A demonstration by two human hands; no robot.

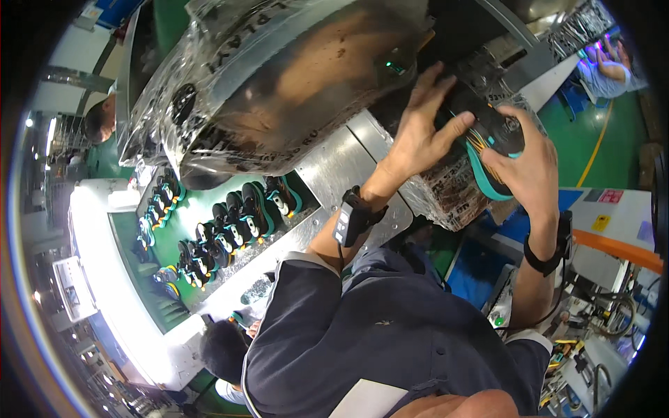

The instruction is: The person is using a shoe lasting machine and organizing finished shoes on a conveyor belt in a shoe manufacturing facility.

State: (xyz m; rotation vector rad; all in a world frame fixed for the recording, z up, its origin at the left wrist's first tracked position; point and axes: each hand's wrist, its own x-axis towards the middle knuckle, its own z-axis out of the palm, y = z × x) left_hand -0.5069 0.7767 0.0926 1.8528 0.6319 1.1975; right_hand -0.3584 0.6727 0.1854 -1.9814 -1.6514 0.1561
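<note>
Shoe (pixel 492 134) over plastic-wrapped box (pixel 453 195); R hand (pixel 527 157) pinching it across upper. L hand (pixel 423 132) spread, just beside; can't tell if touching. Prob. light, upper soft, teal sole (pixel 482 175) stiffer, grippy. Best hold: sole edges, w/o squashing upper.

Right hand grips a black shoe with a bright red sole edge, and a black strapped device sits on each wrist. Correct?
Sole colour's wrong: the head view shows the right hand gripping a black shoe with a teal sole edge. The rest stands.
</note>
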